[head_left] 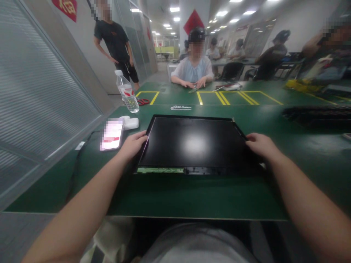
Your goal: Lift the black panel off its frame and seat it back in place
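Note:
A black flat display panel [170,146] lies in front of me, face up, with a bright reflection at its middle. Along its near edge runs a green circuit strip [160,170] on the left part. My left hand [135,143] grips the panel's left edge, thumb on top and the other fingers partly hidden beneath. At the right edge, my right hand [261,145] holds the panel in the same way, its fingers curled around the rim. Whether the panel rests fully on the table or is slightly raised, I cannot tell.
The green table [197,197] has a phone [113,134], a white case [131,123], a water bottle [127,93] and red-handled scissors [144,101] at left. Dark objects [318,117] lie right. A person [193,69] sits opposite; another person [113,44] stands at left.

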A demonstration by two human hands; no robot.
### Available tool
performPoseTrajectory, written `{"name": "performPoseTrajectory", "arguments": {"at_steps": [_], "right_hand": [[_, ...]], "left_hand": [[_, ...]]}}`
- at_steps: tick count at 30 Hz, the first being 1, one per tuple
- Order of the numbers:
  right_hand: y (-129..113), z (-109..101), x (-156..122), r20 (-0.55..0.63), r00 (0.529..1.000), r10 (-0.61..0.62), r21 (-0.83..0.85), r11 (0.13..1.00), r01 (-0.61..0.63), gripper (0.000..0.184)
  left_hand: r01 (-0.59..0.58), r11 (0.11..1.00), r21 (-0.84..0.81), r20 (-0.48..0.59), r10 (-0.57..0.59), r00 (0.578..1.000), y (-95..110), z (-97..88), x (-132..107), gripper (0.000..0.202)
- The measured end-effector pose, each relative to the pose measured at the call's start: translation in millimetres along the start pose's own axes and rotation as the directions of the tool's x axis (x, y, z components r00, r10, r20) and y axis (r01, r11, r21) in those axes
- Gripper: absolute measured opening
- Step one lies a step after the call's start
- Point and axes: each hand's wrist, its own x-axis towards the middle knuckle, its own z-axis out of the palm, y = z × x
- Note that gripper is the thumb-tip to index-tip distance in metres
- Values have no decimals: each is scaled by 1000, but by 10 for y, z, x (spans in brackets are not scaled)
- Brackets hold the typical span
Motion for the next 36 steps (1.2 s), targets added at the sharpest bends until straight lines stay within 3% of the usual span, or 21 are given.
{"name": "performPoseTrajectory", "arguments": {"at_steps": [4,10,19,26,32,34,36], "right_hand": [[14,16,6,-7,1000,-12,-17,1000,12,36],[26,38,16,-11,1000,-25,-35,999,24,40],[26,46,19,1,1000,-25,-56,998,25,42],[55,68,47,-31,998,-57,-36,998,56,40],[78,78,60,-33,998,-54,-40,998,53,41],[77,78,58,-38,998,-49,-40,998,48,41],[72,76,55,-38,998,-43,-44,998,41,40]], "left_hand": [[93,977,-192,-59,-106,993,154,49,-135,45],[218,917,-335,-71,-255,964,330,94,-240,51],[189,913,-361,-111,-243,964,269,98,-137,42],[259,815,-519,90,-249,964,240,126,-105,58],[288,771,-569,131,-261,957,315,119,-179,98],[284,760,-585,160,-235,959,330,103,-202,96],[282,754,-593,188,-210,959,336,95,-216,79]]}}
